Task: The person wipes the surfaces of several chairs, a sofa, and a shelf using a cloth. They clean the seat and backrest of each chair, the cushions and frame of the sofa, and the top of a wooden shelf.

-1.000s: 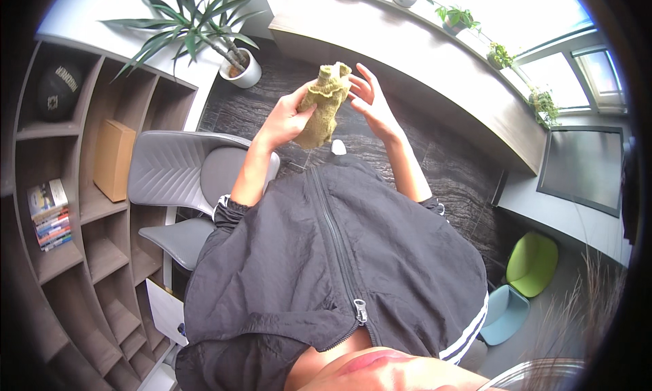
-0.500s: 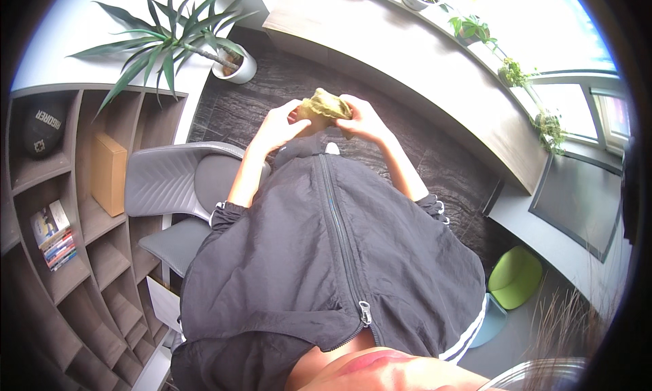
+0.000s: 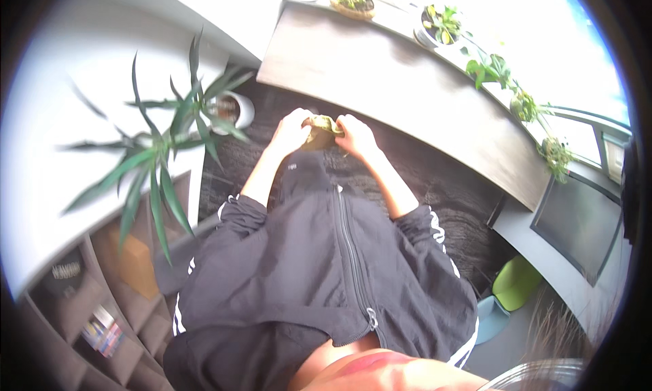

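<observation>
A crumpled olive-yellow cloth (image 3: 322, 138) spans the gap between my hands in front of my body, above the dark floor. My left hand (image 3: 292, 131) is closed on its left side, the fingers curled around the edge. At its right side my right hand (image 3: 356, 136) grips the fabric between thumb and fingers. The upper edge of the cloth is folded and bunched, and the lower part hangs down. Parts of it are hidden inside both hands.
A tall potted plant (image 3: 159, 146) spreads its long leaves at the left, over an open shelf unit (image 3: 153, 326). Ahead runs a long pale wooden panel (image 3: 401, 96) beneath a sill with several small plants. A dark screen (image 3: 576, 218) and a green chair (image 3: 516, 282) are at the right.
My view has turned, and the tall plant and shelves sit lower at the left. The cloth's bunched top has become a narrower folded edge, with both hands still on it.
</observation>
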Tool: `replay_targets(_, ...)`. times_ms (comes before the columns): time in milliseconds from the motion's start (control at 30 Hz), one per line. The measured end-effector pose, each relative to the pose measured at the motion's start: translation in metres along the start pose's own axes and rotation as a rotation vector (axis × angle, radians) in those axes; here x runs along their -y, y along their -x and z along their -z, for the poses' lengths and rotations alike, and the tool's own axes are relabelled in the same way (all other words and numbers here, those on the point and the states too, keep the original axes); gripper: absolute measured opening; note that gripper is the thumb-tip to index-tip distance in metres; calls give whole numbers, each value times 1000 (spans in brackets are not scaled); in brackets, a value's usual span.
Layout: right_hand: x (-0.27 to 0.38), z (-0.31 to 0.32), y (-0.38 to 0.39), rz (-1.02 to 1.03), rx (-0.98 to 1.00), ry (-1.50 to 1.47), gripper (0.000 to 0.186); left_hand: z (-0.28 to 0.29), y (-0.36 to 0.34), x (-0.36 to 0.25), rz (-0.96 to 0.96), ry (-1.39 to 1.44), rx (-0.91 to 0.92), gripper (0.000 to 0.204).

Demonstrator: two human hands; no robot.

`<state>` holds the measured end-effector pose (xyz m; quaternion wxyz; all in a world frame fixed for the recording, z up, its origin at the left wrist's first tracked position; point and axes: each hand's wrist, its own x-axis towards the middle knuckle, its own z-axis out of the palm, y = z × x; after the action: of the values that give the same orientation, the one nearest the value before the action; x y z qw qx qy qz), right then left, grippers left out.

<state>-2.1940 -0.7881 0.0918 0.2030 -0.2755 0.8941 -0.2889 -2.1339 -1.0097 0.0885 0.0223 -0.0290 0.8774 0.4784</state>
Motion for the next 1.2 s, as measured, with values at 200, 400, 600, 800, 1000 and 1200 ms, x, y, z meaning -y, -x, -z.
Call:
replay_targets(200,-6,-36,-147,15,-331,1,33,38,-128,61,131,-45,-112,25)
replay_targets(400,-52,-153,-255,50,-173,-84,35,17,-153,223,154,-287,-273,31)
replay_targets(600,-107,-274,-317,39,-152,-11,52,-21,-164,341,223,-515,-184,53)
replay_targets(800,-118,-320,-386,27,-241,126,63,-48,-215,406,219,-664,-80,59)
replay_targets(1000,-149,-281,-467,118,-298,145,64,-46,-296,418,155,-612,-240,59)
replay_targets(1200,-206,-227,-547,139,-462,311,62,-49,-416,409,-30,-889,-277,58)
